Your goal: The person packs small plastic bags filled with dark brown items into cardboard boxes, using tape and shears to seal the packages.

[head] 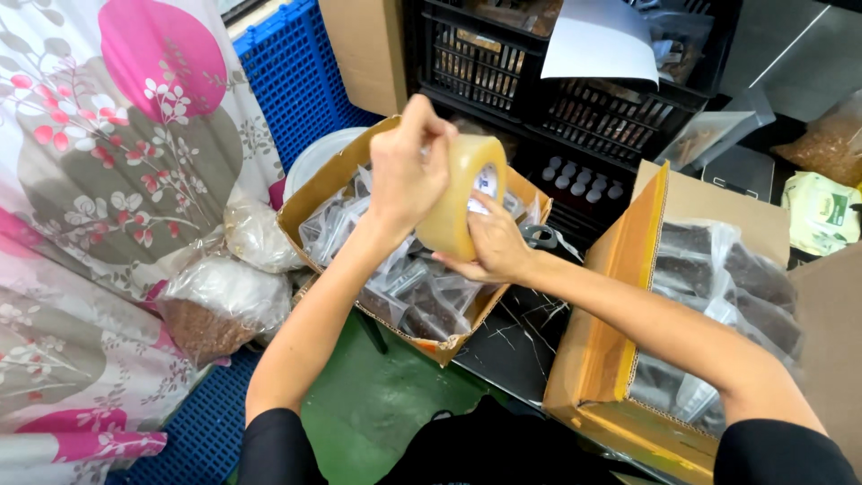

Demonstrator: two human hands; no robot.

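A roll of clear packing tape [460,193] is held up between both hands above an open cardboard box [310,202]. My right hand [492,244] cups the roll from below and behind. My left hand [410,166] pinches at the roll's upper edge with its fingertips. The box under the hands holds several clear plastic bags of dark contents [429,305]. A pair of scissors [541,236] lies at the box's far right edge, just beyond my right hand.
A second open carton [597,332] with bagged dark goods stands at right. Black plastic crates [539,81] and a blue crate [301,76] stand behind. Tied bags of grain [215,305] rest against a flowered curtain [108,162] at left.
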